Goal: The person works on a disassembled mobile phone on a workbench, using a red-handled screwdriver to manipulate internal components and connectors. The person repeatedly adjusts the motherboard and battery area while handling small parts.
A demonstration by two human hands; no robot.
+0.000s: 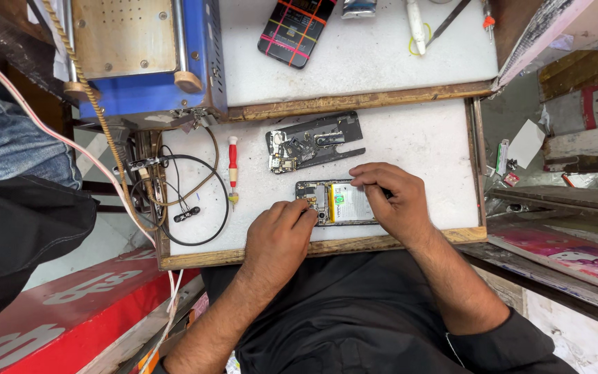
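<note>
An opened phone (pixel 337 202) with its back off lies on the white work board (pixel 423 138), its battery and circuit board showing. My left hand (pixel 279 232) rests at the phone's left end, fingertips on the circuit board near the camera. My right hand (pixel 390 201) covers the phone's right end, fingers curled over the top edge; whether it holds a small tool is hidden. Just beyond the phone lies a removed dark frame piece with a circuit board (pixel 313 144).
A red-and-white screwdriver (pixel 232 170) lies left of the phone beside a loop of black cable (pixel 198 201). A blue machine (pixel 147 55) stands at back left. On the upper board lie a phone with a striped screen (pixel 293 29) and several tools (pixel 423 24). Another person's jeans (pixel 1 138) show at left.
</note>
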